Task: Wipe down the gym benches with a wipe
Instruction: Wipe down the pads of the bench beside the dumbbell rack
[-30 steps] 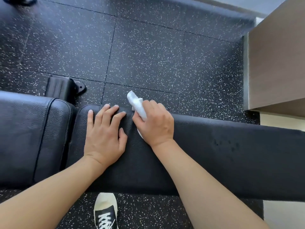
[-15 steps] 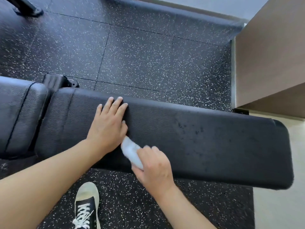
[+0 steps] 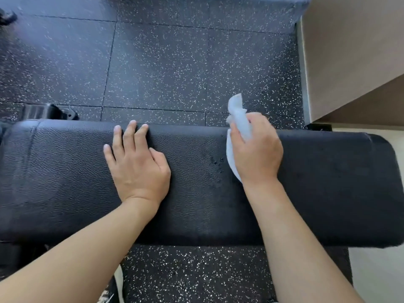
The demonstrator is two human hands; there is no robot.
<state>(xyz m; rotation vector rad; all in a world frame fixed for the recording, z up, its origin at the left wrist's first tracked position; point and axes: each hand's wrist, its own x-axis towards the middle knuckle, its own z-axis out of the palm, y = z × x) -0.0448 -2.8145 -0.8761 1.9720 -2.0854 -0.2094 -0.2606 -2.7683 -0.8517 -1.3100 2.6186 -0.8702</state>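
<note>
A black padded gym bench runs across the view from left to right. My left hand lies flat on the pad near its far edge, fingers straight. My right hand grips a white wipe and presses it on the pad near the far edge, to the right of my left hand. Part of the wipe sticks up past my fingers; more of it shows under my palm. Small dark specks mark the pad between my hands.
Black speckled rubber floor tiles surround the bench. A beige wall or cabinet corner stands at the right, close to the bench's end. A bench foot bracket shows at the far left. My shoe is below the bench.
My right hand carried the wipe from the near edge of the pad across to the far edge and further right. My left hand stayed flat on the pad.
</note>
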